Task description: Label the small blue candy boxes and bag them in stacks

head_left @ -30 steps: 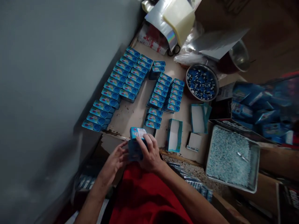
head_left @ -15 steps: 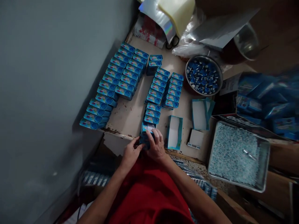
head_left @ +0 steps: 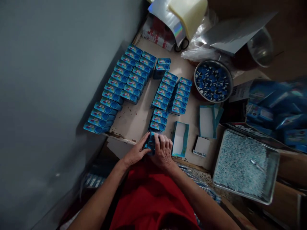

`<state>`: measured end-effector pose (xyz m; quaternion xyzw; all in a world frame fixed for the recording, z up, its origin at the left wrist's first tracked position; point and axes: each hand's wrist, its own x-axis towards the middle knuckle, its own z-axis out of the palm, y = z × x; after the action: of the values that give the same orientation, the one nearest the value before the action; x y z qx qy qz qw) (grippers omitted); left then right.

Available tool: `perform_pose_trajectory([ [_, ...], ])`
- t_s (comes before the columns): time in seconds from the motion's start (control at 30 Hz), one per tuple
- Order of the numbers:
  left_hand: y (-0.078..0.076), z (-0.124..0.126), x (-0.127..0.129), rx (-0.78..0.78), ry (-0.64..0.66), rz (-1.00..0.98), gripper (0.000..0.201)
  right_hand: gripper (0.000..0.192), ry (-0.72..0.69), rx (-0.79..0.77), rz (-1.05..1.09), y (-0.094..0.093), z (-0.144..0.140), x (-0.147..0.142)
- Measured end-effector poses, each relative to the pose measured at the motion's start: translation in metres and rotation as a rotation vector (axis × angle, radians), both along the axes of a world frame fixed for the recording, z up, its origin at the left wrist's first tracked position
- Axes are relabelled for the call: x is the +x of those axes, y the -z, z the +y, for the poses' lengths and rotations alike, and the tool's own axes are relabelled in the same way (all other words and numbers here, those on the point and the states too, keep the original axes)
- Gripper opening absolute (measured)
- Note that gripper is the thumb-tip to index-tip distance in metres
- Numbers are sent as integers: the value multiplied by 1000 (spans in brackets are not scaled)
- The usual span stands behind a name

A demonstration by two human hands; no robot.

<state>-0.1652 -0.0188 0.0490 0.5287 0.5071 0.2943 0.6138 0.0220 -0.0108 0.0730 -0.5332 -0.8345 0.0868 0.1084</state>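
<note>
Both hands [head_left: 150,150] moved blue box [head_left: 151,142] onto table [head_left: 134,119].

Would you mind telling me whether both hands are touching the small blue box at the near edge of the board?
Touching. The head view shows the left hand and right hand both pressed against the blue box.

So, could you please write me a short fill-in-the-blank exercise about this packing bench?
1. Both hands, left hand and right hand, hold a small ____ box.
2. The round metal bowl holds blue ____.
3. The person wears a ____ shirt.
4. The metal tray lies to the person's ____.

Missing words: blue; caps; red; right
</note>
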Motion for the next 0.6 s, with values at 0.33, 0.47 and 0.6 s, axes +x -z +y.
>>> perform_pose_trajectory([
  [0.33,17,-15,58,28,-266,180,74,91,-189,-99,13,12,24,18],
  [0.47,27,-2,60,108,-300,387,64,82,-116,-87,-97,7,34,1],
  [0.6,27,7,58,60,-372,335,64,72,-154,-151,-129,-33,57,-2],
])
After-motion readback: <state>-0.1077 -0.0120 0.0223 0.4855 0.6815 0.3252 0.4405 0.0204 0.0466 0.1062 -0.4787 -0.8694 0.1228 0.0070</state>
